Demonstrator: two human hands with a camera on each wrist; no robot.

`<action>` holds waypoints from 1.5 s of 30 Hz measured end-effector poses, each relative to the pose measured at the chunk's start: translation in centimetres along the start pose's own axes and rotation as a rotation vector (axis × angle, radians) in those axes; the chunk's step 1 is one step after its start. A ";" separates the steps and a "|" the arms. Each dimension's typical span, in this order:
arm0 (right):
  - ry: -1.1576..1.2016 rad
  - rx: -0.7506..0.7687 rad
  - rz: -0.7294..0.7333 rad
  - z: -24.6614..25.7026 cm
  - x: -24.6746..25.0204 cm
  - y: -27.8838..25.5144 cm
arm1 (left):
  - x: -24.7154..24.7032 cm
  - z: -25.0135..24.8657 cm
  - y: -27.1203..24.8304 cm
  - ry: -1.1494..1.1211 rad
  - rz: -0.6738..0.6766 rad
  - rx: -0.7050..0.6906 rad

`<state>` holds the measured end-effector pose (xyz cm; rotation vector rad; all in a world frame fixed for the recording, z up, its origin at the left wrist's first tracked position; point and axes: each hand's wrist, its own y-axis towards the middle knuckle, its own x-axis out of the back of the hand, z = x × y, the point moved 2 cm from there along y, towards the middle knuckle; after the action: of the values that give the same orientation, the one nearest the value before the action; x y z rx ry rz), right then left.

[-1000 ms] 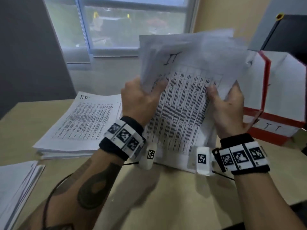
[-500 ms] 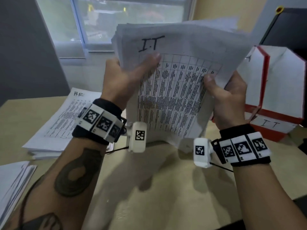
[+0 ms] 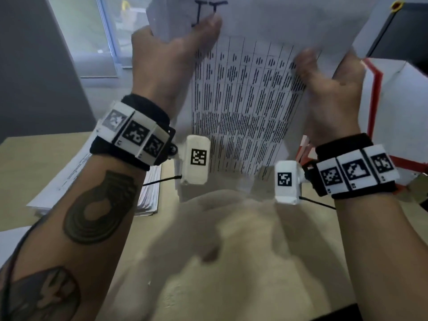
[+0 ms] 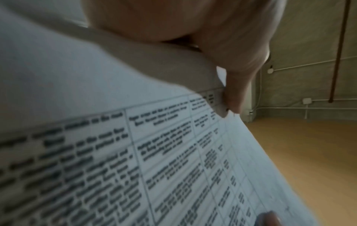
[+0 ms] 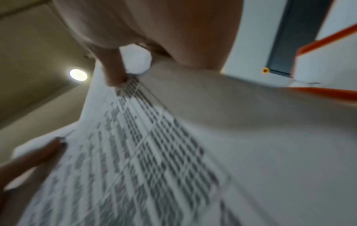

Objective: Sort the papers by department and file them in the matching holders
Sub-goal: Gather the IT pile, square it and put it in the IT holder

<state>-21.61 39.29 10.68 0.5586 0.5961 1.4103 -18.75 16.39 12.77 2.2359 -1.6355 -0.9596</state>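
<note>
— Here: a person's left hand (image 3: 171,59) and right hand (image 3: 328,79) hold a sheaf of IT papers (image 3: 250,107) upright, lifted clear above the desk (image 3: 231,262). What are the hands doing?

— Each is clamped on a side edge of the sheaf. The left thumb lies across the front sheet by the handwritten "IT"; the right thumb presses the printed table. The other fingers are behind the paper, hidden from the head camera.

— And where does the sheaf belong?

— Probably in the white holder with red trim (image 3: 393,107) just to the right, behind the right hand. A second stack of papers (image 3: 148,193) lies flat on the desk to the left, behind the left forearm.

— How will the sheaf handle?

— Light but floppy, I would judge. The sheets look loose, and their top corners fan unevenly, so they could slide apart or buckle. Gripping both long edges about midway, thumbs in front, seems the safest hold; squaring the bottom edge first should help the sheaf enter the holder cleanly.
</note>
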 end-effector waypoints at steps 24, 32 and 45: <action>-0.274 -0.455 0.155 -5.9 0.4 -7.0 | 6.0 9.2 -5.7 0.410 0.145 0.308; -0.368 -0.072 0.441 -0.8 4.7 -8.2 | 4.5 10.2 -6.0 0.195 0.268 0.600; -0.677 -0.213 0.304 7.8 13.3 1.0 | -2.0 13.6 -6.5 0.529 0.841 0.795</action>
<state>-16.22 52.55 16.40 0.9227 -0.1863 1.4283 -22.36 23.30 -0.32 1.5414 -2.5285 0.5195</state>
